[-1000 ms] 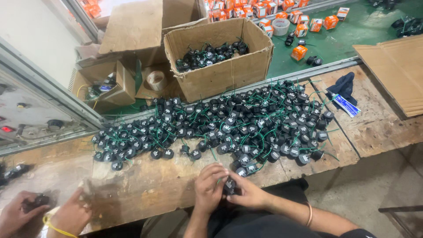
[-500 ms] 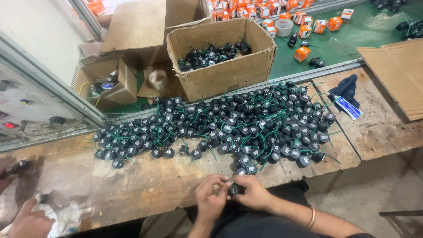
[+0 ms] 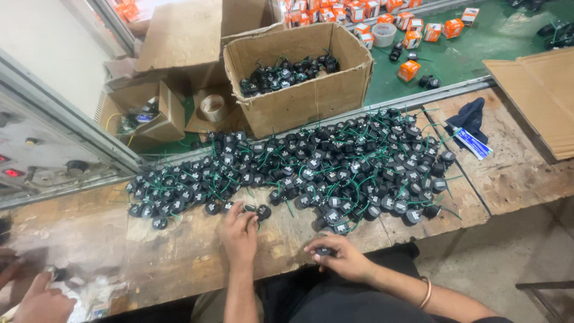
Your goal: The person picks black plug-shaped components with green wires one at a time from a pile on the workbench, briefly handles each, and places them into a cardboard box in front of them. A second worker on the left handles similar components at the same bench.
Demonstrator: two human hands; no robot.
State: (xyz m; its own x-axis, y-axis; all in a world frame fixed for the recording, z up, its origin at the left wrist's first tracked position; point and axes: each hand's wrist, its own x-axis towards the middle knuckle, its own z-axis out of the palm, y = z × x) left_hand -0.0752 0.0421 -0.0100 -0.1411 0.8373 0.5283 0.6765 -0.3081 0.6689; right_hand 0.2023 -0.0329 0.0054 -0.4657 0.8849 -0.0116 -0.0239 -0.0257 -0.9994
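Note:
A wide heap of small black round parts with green wires (image 3: 323,164) covers the wooden workbench (image 3: 167,257). My left hand (image 3: 239,230) reaches forward to the heap's near edge, its fingertips on a loose black part (image 3: 261,211). My right hand (image 3: 338,256) rests at the bench's front edge, fingers closed around one black part (image 3: 323,252). A bangle sits on my right wrist.
A cardboard box (image 3: 299,72) holding more black parts stands behind the heap. Smaller boxes and a tape roll (image 3: 213,107) lie at the left. Orange boxes (image 3: 409,69) sit on the green surface. Another person's hand (image 3: 42,299) works at bottom left. A dark cloth (image 3: 469,116) lies right.
My hands were together on one part near my body. Now the left hand has moved forward to the heap's edge, while the right stays at the front edge with the part.

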